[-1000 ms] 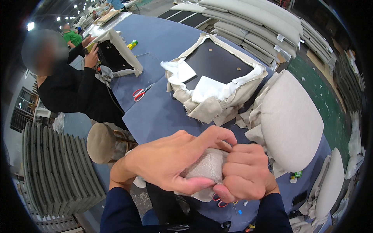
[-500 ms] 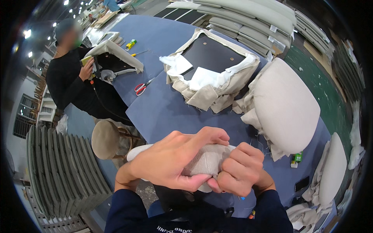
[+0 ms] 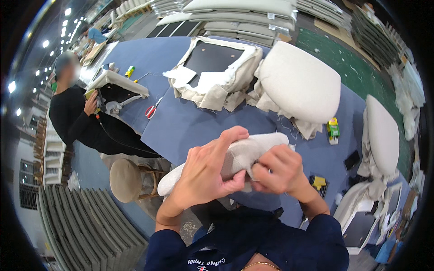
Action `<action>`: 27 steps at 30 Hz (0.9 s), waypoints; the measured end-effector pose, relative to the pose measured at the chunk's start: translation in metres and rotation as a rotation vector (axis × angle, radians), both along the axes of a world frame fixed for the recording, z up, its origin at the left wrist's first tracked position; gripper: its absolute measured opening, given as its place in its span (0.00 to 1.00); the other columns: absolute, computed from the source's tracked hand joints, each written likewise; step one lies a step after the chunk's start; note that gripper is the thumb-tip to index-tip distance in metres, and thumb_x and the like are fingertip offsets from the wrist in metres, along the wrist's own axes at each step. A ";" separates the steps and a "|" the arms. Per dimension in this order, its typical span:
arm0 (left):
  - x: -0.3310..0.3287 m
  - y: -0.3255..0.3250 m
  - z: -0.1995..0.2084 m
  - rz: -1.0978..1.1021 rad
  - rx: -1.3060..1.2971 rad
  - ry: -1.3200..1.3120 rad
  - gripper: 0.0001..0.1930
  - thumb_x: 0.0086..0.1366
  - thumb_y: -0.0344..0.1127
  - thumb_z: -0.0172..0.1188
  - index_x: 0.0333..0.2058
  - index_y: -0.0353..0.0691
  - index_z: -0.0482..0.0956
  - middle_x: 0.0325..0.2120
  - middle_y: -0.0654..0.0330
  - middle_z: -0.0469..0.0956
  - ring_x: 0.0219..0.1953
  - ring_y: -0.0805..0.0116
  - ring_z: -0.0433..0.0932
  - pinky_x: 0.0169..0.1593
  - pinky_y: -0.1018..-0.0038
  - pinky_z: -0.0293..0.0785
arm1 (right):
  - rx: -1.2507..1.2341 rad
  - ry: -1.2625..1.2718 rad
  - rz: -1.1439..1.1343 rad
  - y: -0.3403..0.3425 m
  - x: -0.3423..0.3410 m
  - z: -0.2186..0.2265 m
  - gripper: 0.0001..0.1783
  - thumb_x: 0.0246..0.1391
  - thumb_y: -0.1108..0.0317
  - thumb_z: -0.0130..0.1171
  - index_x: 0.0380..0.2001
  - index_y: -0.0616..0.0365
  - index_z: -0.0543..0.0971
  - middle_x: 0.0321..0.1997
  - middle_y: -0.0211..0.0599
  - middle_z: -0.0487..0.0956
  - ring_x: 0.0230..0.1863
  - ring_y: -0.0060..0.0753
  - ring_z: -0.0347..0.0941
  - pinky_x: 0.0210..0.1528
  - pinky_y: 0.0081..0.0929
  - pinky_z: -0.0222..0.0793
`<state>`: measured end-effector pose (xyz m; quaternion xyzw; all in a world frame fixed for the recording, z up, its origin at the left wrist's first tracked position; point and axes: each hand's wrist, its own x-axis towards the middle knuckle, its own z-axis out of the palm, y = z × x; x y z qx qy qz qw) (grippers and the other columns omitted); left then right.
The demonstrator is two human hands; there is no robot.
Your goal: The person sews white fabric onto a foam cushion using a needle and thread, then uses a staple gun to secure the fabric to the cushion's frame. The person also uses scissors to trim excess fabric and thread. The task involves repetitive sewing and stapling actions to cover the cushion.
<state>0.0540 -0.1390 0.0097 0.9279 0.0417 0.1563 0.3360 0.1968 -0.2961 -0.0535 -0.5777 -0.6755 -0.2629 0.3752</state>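
Both hands' fingers still clamp pale cushion [image 3: 244, 151]; cushion raised higher; left hand [image 3: 205, 174]; right hand [image 3: 275, 169].

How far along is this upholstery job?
Done: a covered cushion lies on the blue table. In hand: the left hand and right hand grip a pale fabric-covered piece. Left: a dark seat panel lies with loose fabric around it.

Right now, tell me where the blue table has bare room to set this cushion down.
Bare blue table lies between the red scissors, the unfinished seat frame and your hands holding the cushion. Crowded right: big cushion, green-yellow box.
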 end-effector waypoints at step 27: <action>0.007 0.019 -0.014 0.075 0.073 -0.087 0.34 0.58 0.42 0.65 0.61 0.47 0.62 0.44 0.54 0.85 0.39 0.46 0.84 0.45 0.57 0.78 | -0.719 1.034 -1.686 -0.295 0.013 -0.418 0.54 0.43 0.59 0.75 0.70 0.54 0.56 0.57 0.58 0.73 0.60 0.63 0.72 0.58 0.49 0.73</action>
